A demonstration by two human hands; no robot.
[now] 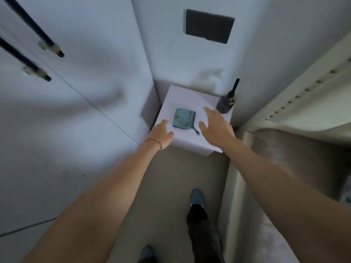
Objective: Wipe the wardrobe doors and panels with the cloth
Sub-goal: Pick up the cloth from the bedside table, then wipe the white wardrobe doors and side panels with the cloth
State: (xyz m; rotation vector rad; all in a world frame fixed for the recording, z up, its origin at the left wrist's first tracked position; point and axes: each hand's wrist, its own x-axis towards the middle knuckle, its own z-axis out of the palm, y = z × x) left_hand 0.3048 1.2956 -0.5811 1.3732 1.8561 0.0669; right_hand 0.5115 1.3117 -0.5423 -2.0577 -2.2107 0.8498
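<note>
A folded teal cloth [183, 119] with a dark hanging loop lies flat on top of a small white cube table [191, 141]. My left hand [161, 135] hovers at the table's left edge, fingers relaxed, just left of the cloth. My right hand [216, 128] is spread open just right of the cloth, holding nothing. Neither hand touches the cloth. White wardrobe doors [66, 95] with long black bar handles [36, 59] fill the left side.
A dark spray bottle [226, 103] stands at the table's back right corner against the wall. A black panel [209, 26] is mounted on the wall above. A beige upholstered bed edge [284, 114] runs along the right. My feet stand on beige carpet [167, 177].
</note>
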